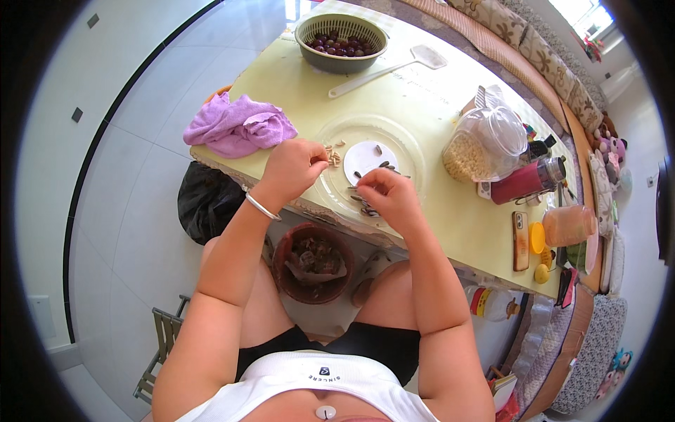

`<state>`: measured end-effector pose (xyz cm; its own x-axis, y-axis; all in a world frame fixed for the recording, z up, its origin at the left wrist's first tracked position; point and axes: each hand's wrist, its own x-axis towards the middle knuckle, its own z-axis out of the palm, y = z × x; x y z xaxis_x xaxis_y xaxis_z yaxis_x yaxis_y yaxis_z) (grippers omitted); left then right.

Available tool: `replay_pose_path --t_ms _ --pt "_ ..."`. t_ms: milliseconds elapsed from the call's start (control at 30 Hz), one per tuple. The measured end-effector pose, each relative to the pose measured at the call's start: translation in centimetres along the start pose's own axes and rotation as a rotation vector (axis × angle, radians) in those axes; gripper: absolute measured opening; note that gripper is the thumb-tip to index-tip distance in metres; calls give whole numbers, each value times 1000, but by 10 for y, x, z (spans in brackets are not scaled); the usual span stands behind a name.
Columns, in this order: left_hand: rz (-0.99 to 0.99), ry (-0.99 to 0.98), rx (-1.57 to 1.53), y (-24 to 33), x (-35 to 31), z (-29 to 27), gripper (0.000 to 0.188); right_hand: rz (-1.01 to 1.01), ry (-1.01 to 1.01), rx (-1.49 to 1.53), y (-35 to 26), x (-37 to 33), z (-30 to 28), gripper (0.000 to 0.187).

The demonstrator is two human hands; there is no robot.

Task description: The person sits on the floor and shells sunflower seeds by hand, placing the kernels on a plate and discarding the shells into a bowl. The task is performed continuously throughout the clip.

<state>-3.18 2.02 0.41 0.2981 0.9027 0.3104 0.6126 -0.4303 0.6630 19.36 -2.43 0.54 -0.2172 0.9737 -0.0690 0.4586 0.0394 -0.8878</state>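
Note:
A round clear plate lies near the table's front edge with a white disc in its middle. Pale shelled kernels are gathered on its left side. Dark striped sunflower seeds lie at its near side, and a few rest on the disc. My left hand is closed beside the kernels, its fingertips pressed together; anything between them is too small to make out. Over the seeds, my right hand has its fingers curled into a pinch, and what it holds is hidden.
Under the table edge stands a reddish-brown bin with waste inside. A purple towel lies left; a basket of dark round fruit and a white fly swatter are far. Right are a clear tub, bottle and phone.

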Motion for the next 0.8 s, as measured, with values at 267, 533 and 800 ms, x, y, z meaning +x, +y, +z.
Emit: replay_pose_path --t_ms 267,533,800 --pt "86 35 56 11 -5 24 10 -118 267 -398 17 25 11 12" --pt "168 -16 86 16 -9 39 10 -180 292 -533 22 29 22 6" --pt "253 -86 121 27 -13 49 19 -50 218 -542 10 17 5 15"
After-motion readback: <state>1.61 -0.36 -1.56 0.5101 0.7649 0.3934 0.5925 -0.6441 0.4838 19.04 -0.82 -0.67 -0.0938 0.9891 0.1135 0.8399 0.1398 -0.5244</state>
